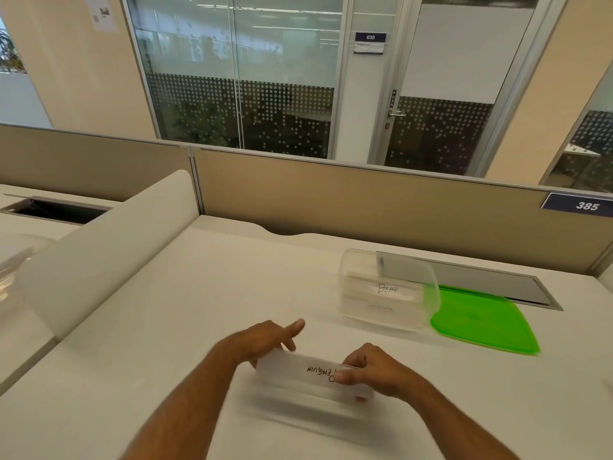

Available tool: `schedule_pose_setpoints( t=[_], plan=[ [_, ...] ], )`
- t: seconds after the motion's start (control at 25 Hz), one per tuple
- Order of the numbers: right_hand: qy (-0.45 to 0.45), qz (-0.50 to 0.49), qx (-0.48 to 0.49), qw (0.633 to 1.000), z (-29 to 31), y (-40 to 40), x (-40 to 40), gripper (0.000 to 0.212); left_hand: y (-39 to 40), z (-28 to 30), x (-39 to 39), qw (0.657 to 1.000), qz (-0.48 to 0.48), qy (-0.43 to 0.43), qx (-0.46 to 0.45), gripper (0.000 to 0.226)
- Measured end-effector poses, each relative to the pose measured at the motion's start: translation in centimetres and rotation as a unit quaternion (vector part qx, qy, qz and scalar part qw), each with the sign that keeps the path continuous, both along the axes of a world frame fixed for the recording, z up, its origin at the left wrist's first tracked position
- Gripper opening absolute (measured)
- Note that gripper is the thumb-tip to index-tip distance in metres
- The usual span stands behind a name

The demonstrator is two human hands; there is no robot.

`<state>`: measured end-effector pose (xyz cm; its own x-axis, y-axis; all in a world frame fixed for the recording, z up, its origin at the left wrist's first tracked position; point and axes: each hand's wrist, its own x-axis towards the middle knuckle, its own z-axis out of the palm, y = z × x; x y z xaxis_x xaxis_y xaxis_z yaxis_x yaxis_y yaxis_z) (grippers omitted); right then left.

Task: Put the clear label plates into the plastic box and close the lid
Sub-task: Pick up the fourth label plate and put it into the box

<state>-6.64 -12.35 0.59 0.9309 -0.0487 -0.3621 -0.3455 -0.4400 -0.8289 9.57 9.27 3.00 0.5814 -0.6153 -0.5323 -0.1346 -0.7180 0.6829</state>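
Observation:
A clear label plate (298, 371) with the handwritten word "PENGUIN", seen upside down, is held just above the white desk near its front. My left hand (265, 340) grips its left end and my right hand (371, 370) pinches its right end. Farther back and to the right stands the open clear plastic box (428, 293). Inside it lie other clear plates, one marked "BEAR" (386, 289). The green lid (484, 322) lies flat on the desk, touching the box's right side.
A beige partition (365, 197) with a "385" sign (587, 205) closes the desk's far edge. A grey cable tray (491, 283) runs behind the box. A white divider (109, 250) borders the left side, with clear plastic items (10, 277) beyond it.

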Motion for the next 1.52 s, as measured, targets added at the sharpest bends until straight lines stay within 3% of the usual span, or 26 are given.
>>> schedule_pose_setpoints(
  t=[0.16,0.28,0.48,0.8,0.92,1.16,1.36,1.52],
  plan=[
    [0.006,-0.089,0.121,0.989,0.1,-0.9,-0.4,0.056,-0.8,0.1,-0.6,0.977,0.174,-0.017,-0.127,0.082],
    [-0.033,-0.153,0.194,0.968,-0.1,-0.7,-0.3,0.049,-2.5,0.2,-1.6,0.954,0.224,0.030,-0.197,0.100],
    [-0.095,-0.185,0.323,0.923,-0.2,0.1,0.6,0.039,-5.5,0.0,-4.1,0.967,0.126,0.065,-0.214,0.094],
    [-0.134,-0.230,0.368,0.891,0.3,0.0,0.5,0.065,-8.1,0.5,-5.0,0.961,0.023,0.023,-0.275,0.080],
    [-0.149,-0.248,0.395,0.872,0.2,-0.2,0.0,0.051,-8.1,0.6,-4.5,0.961,-0.016,0.003,-0.278,0.075],
    [-0.184,-0.283,0.385,0.859,0.5,-0.8,-0.2,0.048,-8.1,1.0,-4.0,0.959,-0.028,-0.020,-0.282,0.057],
    [-0.238,-0.373,0.405,0.800,0.5,-4.0,-0.9,0.046,-7.0,0.6,-2.7,0.962,-0.015,-0.003,-0.272,0.063],
    [-0.239,-0.391,0.421,0.783,0.6,-6.1,-1.6,0.036,-6.9,0.4,-2.2,0.961,-0.017,0.009,-0.276,0.062]
  ],
)
